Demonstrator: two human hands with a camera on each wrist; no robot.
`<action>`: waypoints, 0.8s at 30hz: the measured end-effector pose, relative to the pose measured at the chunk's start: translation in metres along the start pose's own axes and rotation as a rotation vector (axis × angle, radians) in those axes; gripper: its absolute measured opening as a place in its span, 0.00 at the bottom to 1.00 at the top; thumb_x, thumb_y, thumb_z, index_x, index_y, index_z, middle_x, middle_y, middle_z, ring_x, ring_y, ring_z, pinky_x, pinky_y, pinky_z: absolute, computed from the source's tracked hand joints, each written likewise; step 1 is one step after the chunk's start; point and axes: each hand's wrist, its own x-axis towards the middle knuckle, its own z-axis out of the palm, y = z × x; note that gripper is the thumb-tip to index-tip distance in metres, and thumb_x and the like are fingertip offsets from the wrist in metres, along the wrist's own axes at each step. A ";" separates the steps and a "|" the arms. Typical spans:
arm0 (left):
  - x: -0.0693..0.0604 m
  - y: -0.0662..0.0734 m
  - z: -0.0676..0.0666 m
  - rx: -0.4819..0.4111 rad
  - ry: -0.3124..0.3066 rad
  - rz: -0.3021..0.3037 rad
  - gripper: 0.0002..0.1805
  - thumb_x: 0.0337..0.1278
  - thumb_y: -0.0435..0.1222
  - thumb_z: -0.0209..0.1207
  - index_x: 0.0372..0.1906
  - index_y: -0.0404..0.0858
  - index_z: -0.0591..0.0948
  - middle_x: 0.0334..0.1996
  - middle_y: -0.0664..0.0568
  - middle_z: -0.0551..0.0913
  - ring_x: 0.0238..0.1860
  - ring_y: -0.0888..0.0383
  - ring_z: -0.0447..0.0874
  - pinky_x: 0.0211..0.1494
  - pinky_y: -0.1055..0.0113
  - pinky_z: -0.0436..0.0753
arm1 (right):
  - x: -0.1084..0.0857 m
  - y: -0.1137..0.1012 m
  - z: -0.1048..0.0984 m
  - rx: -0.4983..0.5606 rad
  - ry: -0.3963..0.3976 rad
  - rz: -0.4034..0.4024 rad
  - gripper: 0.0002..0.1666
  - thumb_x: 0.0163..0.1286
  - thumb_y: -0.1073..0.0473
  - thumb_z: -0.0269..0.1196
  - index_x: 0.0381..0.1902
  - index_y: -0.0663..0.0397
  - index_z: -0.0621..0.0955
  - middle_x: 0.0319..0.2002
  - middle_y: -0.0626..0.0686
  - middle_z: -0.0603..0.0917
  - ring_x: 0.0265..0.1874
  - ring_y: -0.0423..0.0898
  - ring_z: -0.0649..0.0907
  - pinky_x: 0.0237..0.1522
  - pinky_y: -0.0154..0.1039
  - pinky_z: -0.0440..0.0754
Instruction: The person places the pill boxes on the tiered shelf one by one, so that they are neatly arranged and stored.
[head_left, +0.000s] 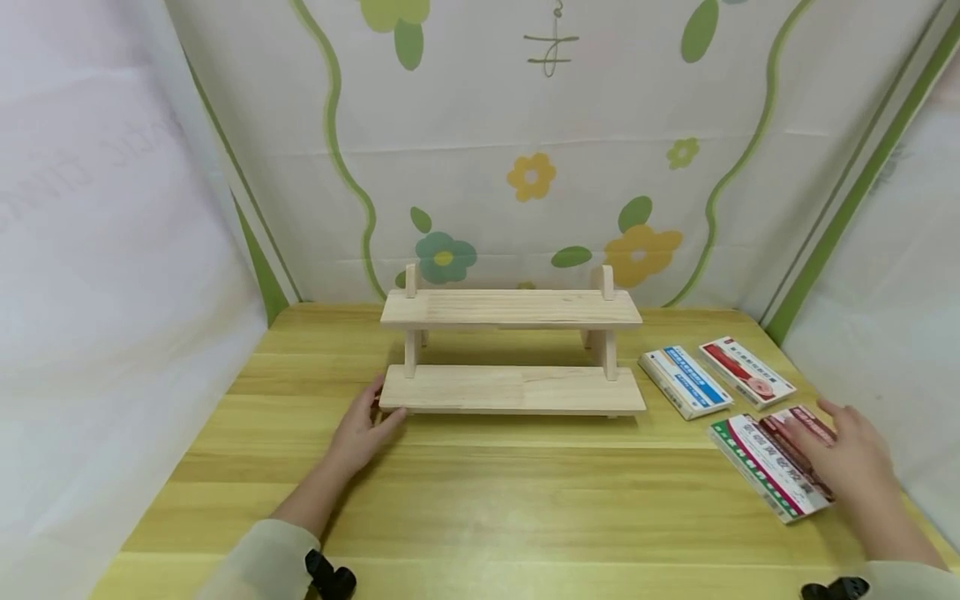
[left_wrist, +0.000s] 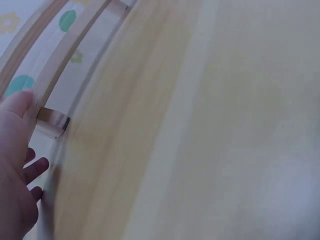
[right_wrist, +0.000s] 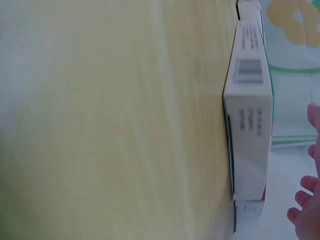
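A two-tier wooden shelf rack [head_left: 512, 388] stands on the table. My left hand [head_left: 362, 433] grips the left end of its lower board, thumb on the front edge and fingers round the side. In the left wrist view the thumb touches the board [left_wrist: 52, 75]; the other fingertips show below it. At right, my right hand [head_left: 855, 454] hovers with spread fingers over a dark red medicine box [head_left: 802, 425], partly hidden by it. Beside that lies a white medicine box with green and magenta stripes [head_left: 772, 467]. The right wrist view shows the fingers apart from the boxes [right_wrist: 250, 145].
Behind these lie a blue-and-white medicine box [head_left: 686, 382] and a red-and-white one [head_left: 747, 372], right of the rack. The wooden tabletop [head_left: 517, 508] stretches in front. Flower-printed cloth [head_left: 480, 108] hangs behind and along both sides.
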 end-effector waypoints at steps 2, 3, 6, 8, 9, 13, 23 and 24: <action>0.000 0.000 0.004 -0.008 0.033 0.010 0.44 0.63 0.48 0.63 0.75 0.34 0.57 0.69 0.37 0.65 0.65 0.41 0.69 0.67 0.44 0.70 | -0.003 0.008 -0.002 -0.010 0.003 0.030 0.51 0.74 0.36 0.49 0.75 0.69 0.48 0.71 0.82 0.39 0.68 0.82 0.44 0.58 0.79 0.49; 0.000 0.001 0.007 -0.010 0.051 0.012 0.43 0.62 0.47 0.63 0.74 0.33 0.58 0.69 0.36 0.66 0.64 0.41 0.70 0.65 0.45 0.71 | -0.004 0.011 -0.003 -0.014 0.004 0.044 0.51 0.74 0.36 0.50 0.75 0.69 0.48 0.71 0.82 0.39 0.68 0.82 0.43 0.58 0.79 0.49; 0.000 0.002 0.012 -0.029 0.091 -0.004 0.41 0.62 0.45 0.64 0.73 0.34 0.61 0.68 0.37 0.67 0.62 0.42 0.72 0.64 0.48 0.73 | -0.008 0.020 -0.004 -0.021 0.004 0.091 0.54 0.72 0.34 0.51 0.75 0.70 0.48 0.71 0.82 0.38 0.69 0.81 0.42 0.59 0.79 0.49; 0.000 0.002 0.014 -0.046 0.110 -0.019 0.40 0.62 0.45 0.64 0.73 0.35 0.62 0.69 0.38 0.68 0.62 0.42 0.73 0.65 0.49 0.74 | -0.011 0.026 -0.004 -0.015 -0.013 0.120 0.55 0.71 0.33 0.52 0.75 0.69 0.47 0.71 0.82 0.37 0.69 0.81 0.41 0.58 0.80 0.50; 0.000 0.002 0.015 -0.061 0.116 -0.027 0.40 0.61 0.44 0.65 0.73 0.35 0.62 0.69 0.39 0.68 0.63 0.42 0.72 0.66 0.49 0.73 | -0.012 0.027 -0.004 -0.008 -0.026 0.134 0.56 0.71 0.32 0.52 0.75 0.69 0.46 0.70 0.82 0.36 0.69 0.81 0.41 0.57 0.80 0.50; -0.002 0.002 0.014 -0.108 0.128 -0.066 0.39 0.62 0.45 0.64 0.73 0.37 0.63 0.71 0.40 0.66 0.69 0.42 0.68 0.70 0.50 0.70 | -0.016 0.033 -0.003 0.029 -0.082 0.202 0.58 0.70 0.30 0.51 0.75 0.68 0.44 0.70 0.81 0.33 0.69 0.81 0.39 0.56 0.81 0.50; -0.009 0.000 0.010 -0.171 0.174 -0.122 0.34 0.62 0.44 0.64 0.70 0.39 0.69 0.69 0.45 0.70 0.68 0.48 0.70 0.71 0.54 0.69 | -0.018 0.055 0.008 0.016 -0.122 0.168 0.57 0.71 0.33 0.53 0.71 0.77 0.51 0.63 0.86 0.54 0.61 0.83 0.56 0.55 0.75 0.59; -0.009 0.000 0.010 -0.172 0.179 -0.124 0.33 0.62 0.43 0.64 0.70 0.39 0.69 0.69 0.45 0.71 0.66 0.49 0.71 0.70 0.54 0.70 | -0.018 0.056 0.009 0.020 -0.121 0.174 0.56 0.71 0.33 0.53 0.72 0.77 0.50 0.64 0.86 0.54 0.62 0.82 0.55 0.56 0.75 0.59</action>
